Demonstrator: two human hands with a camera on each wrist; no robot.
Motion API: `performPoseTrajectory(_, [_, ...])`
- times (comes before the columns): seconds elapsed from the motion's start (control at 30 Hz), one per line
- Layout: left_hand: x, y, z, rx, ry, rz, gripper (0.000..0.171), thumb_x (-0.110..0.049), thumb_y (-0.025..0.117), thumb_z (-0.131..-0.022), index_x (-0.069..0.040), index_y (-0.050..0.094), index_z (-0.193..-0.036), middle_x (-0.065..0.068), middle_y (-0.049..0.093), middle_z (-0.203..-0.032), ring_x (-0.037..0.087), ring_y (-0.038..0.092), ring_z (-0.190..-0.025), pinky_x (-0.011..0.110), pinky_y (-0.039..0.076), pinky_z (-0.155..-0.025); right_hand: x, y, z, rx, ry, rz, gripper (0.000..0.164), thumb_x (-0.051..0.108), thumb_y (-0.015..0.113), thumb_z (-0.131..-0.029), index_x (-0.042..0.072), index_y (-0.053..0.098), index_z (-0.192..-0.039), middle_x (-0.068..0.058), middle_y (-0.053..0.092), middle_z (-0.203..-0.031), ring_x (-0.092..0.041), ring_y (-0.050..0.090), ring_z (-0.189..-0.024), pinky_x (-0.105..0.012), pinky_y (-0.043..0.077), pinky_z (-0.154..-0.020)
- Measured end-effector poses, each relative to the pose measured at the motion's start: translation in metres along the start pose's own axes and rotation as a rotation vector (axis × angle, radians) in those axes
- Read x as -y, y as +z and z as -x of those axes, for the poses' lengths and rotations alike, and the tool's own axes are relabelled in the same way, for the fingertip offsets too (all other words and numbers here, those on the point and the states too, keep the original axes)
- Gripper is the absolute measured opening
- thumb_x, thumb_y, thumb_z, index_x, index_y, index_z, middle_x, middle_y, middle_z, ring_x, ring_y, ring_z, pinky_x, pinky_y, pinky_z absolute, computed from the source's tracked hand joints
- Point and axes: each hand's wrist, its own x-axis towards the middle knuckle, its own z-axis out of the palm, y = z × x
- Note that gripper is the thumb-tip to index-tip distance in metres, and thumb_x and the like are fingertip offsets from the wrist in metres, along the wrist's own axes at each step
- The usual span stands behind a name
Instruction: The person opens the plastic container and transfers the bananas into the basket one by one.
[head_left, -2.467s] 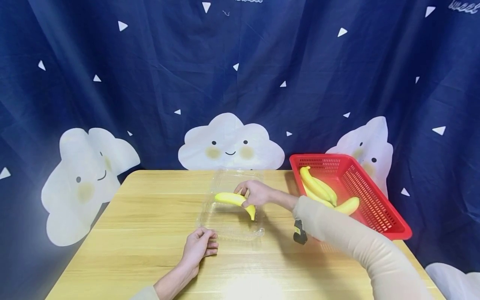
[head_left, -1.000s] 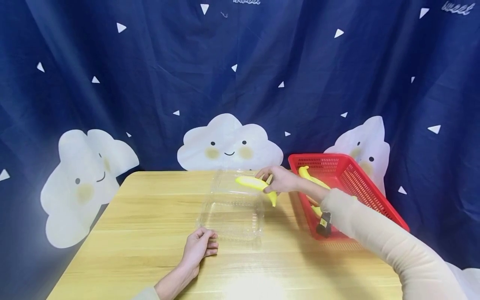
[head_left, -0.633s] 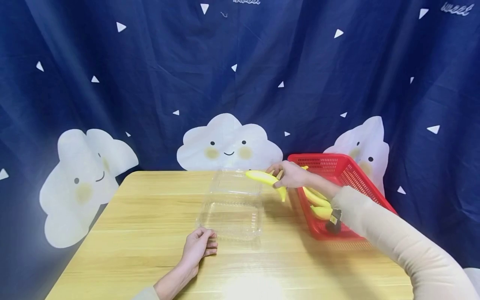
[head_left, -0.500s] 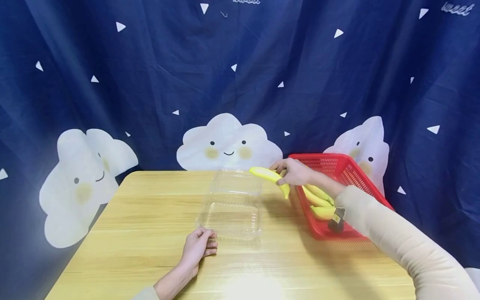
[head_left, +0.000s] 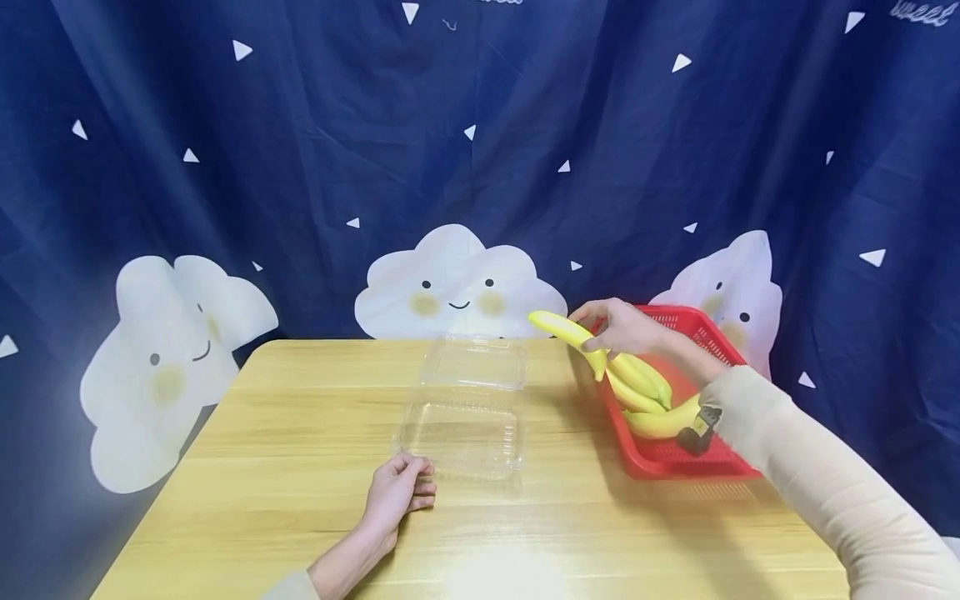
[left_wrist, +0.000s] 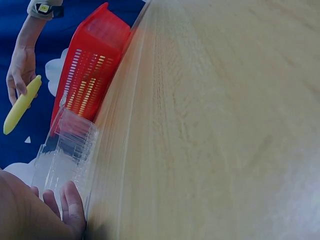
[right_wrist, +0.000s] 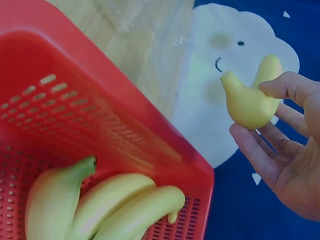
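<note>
A yellow banana (head_left: 567, 331) is held in my right hand (head_left: 618, 327), raised over the left rim of the red basket (head_left: 660, 473). In the right wrist view, the thumb and fingers grip the banana (right_wrist: 252, 105) at its middle, outside the basket wall. Several more bananas (head_left: 637, 383) lie inside the basket. A clear plastic clamshell container (head_left: 461, 433) lies unfolded on the table, with its lid towards the back. My left hand (head_left: 397, 492) stays at the container's near left corner, fingers loosely bent; in the left wrist view its fingers (left_wrist: 74, 202) overlap the container.
The wooden table (head_left: 300, 433) ends at the back against a dark blue curtain (head_left: 420, 125) printed with white clouds. The basket stands at the table's right side, its wall rising between its bananas and the container.
My right hand has carried the banana from over the container to the right and upwards, to the basket's left rim. The left hand and the container have stayed in place.
</note>
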Motion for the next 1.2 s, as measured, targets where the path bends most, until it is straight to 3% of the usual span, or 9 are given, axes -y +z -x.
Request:
performPoseTrajectory(0.3, [-0.003, 0.0, 0.0, -0.001, 0.009, 0.001, 0.017, -0.013, 0.059, -0.1, 0.002, 0.067, -0.103, 0.002, 0.071, -0.092, 0.011, 0.068, -0.071, 0.025, 0.066, -0.063, -0.015, -0.021, 0.015, -0.006, 0.019, -0.026, 0.048, 0.006, 0.079, -0.088, 0.003, 0.065, -0.134, -0.021, 0.069, -0.111, -0.022, 0.066, -0.083, -0.042, 0.069, -0.069])
performPoseTrajectory(0.67, [-0.005, 0.001, 0.002, -0.001, 0.014, 0.011, 0.015, -0.012, 0.06, -0.099, 0.001, 0.068, -0.099, 0.002, 0.071, -0.09, 0.01, 0.068, -0.069, 0.024, 0.066, -0.062, -0.04, -0.039, 0.031, -0.013, 0.033, 0.033, 0.051, 0.011, 0.08, -0.091, 0.001, 0.062, -0.138, -0.023, 0.07, -0.12, -0.02, 0.07, -0.089, -0.039, 0.07, -0.071])
performPoseTrajectory(0.87, [-0.004, 0.001, 0.003, 0.002, 0.013, 0.01, 0.016, -0.012, 0.059, -0.099, 0.001, 0.068, -0.1, 0.002, 0.072, -0.091, 0.01, 0.068, -0.07, 0.024, 0.066, -0.063, -0.055, -0.047, 0.038, 0.017, 0.011, 0.042, 0.052, 0.01, 0.08, -0.09, -0.003, 0.061, -0.138, -0.024, 0.07, -0.119, -0.018, 0.071, -0.087, -0.04, 0.069, -0.065])
performPoseTrajectory(1.2, [-0.005, 0.001, 0.005, 0.003, 0.005, 0.003, 0.017, -0.013, 0.059, -0.1, 0.002, 0.067, -0.1, 0.002, 0.07, -0.091, 0.01, 0.068, -0.069, 0.023, 0.065, -0.062, -0.075, -0.048, 0.054, 0.085, 0.04, 0.014, 0.055, 0.009, 0.078, -0.09, -0.004, 0.058, -0.14, -0.029, 0.064, -0.134, -0.026, 0.066, -0.102, -0.04, 0.069, -0.066])
